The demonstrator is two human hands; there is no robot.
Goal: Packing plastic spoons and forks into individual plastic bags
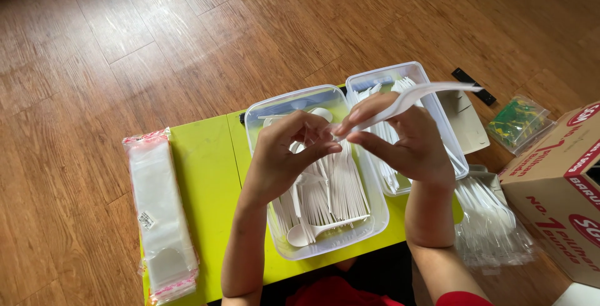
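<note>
My right hand [406,137] holds a white plastic utensil [419,93] by its handle end, its far end pointing right over the right-hand tub. My left hand [284,156] pinches at the near tip of that same utensil, fingers curled. Both hands hover above two clear plastic tubs. The nearer tub [331,243] holds several white plastic spoons and forks. The farther tub [431,78] holds more white cutlery.
A yellow-green low table [203,175] carries the tubs and a stack of clear plastic sleeves [159,212] at its left. A bag of white cutlery [494,225] lies on the right, beside a cardboard box [562,187]. The floor is wooden [125,43].
</note>
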